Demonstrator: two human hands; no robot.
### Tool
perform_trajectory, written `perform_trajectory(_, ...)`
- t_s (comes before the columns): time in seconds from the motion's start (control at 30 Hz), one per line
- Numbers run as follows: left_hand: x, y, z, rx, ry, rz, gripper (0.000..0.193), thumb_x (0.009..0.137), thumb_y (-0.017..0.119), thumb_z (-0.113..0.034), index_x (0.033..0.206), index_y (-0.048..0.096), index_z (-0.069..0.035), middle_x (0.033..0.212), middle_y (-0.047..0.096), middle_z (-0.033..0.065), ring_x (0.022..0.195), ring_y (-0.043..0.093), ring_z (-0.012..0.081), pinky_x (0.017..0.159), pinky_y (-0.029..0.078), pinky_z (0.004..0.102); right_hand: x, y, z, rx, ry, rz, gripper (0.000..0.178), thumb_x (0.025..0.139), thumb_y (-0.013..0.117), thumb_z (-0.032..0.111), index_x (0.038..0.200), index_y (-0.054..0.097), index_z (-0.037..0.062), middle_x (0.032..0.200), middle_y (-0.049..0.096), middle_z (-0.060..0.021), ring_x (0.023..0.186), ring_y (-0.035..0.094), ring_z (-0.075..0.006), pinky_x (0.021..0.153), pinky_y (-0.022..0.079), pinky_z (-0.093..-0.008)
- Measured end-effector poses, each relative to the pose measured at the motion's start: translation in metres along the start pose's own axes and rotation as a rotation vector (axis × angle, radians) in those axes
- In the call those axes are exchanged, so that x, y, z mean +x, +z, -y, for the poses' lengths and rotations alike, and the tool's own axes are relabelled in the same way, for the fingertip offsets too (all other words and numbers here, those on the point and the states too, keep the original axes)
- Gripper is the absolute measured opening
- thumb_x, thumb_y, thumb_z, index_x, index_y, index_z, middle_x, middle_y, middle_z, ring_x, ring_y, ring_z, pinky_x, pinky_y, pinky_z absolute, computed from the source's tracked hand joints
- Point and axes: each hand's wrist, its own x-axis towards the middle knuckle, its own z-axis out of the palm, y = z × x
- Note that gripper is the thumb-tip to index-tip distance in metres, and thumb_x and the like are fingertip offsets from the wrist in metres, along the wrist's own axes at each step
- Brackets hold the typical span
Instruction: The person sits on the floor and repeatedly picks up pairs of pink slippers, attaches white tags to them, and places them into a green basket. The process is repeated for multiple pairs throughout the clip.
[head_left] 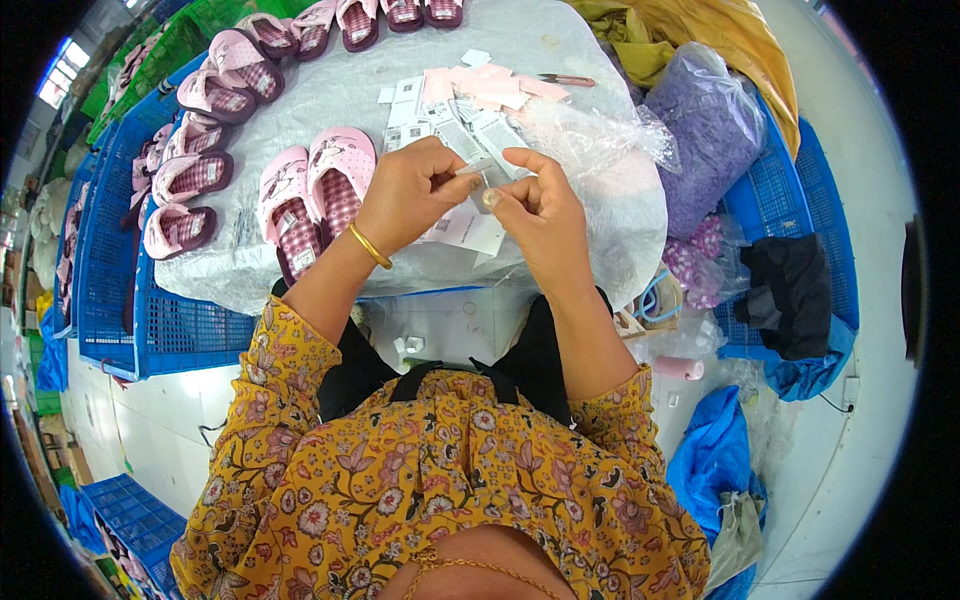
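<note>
My left hand, with a gold bangle at its wrist, pinches with thumb and forefinger over the plastic-covered table. Facing it, my right hand pinches too. Between the fingertips is something small and thin, pale in part, too small to name. Under and beyond the hands lie white printed labels and a white sheet. To the left of my left wrist, a pair of pink slippers with checked plum insoles rests side by side.
More pink slippers line the table's left and far edges. Pink cards, a slim reddish tool and crumpled clear plastic lie beyond my hands. Blue crates stand at the left; a purple-filled bag is at the right.
</note>
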Motion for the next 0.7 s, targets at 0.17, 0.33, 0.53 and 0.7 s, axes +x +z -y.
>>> perform_trajectory(0.17,-0.007,0.003,0.000,-0.035,0.046,-0.014,0.010,0.081,0.074,-0.007,0.080,0.068,0.001,0.069,0.054,0.0031,0.059,0.048,0.0092,0.052,0.037,0.0259,0.001,0.001,-0.010,-0.050,0.029,0.012,0.042,0.084,0.070,0.006,0.122,0.054,-0.0033,0.081,0.066,-0.0037,0.071,0.057,-0.0061,0.064,0.046,-0.0213)
perform_trajectory(0.33,-0.010,0.004,0.006,-0.023,0.093,-0.007,0.010,0.081,0.073,-0.009,0.080,0.068,0.000,0.069,0.055,0.0045,0.058,0.049,0.0124,0.052,0.039,0.0278,-0.002,0.000,-0.006,-0.027,0.080,0.049,0.040,0.084,0.070,0.005,0.120,0.055,-0.0036,0.082,0.065,-0.0030,0.072,0.057,-0.0059,0.065,0.045,-0.0211)
perform_trajectory(0.53,-0.012,0.005,0.005,0.016,0.048,0.024,0.012,0.081,0.073,-0.013,0.079,0.067,-0.002,0.070,0.057,0.0060,0.058,0.053,0.0169,0.053,0.041,0.0303,-0.002,-0.002,-0.010,0.010,0.112,0.078,0.038,0.084,0.070,0.005,0.119,0.056,-0.0030,0.081,0.064,-0.0024,0.072,0.057,-0.0056,0.065,0.045,-0.0209)
perform_trajectory(0.7,-0.013,0.006,0.005,0.047,0.055,0.050,0.012,0.081,0.073,-0.014,0.080,0.067,-0.003,0.072,0.058,0.0065,0.058,0.055,0.0187,0.053,0.042,0.0306,-0.003,-0.005,-0.013,-0.003,0.121,0.091,0.037,0.084,0.070,0.005,0.118,0.057,-0.0018,0.081,0.064,-0.0022,0.071,0.056,-0.0054,0.065,0.044,-0.0206)
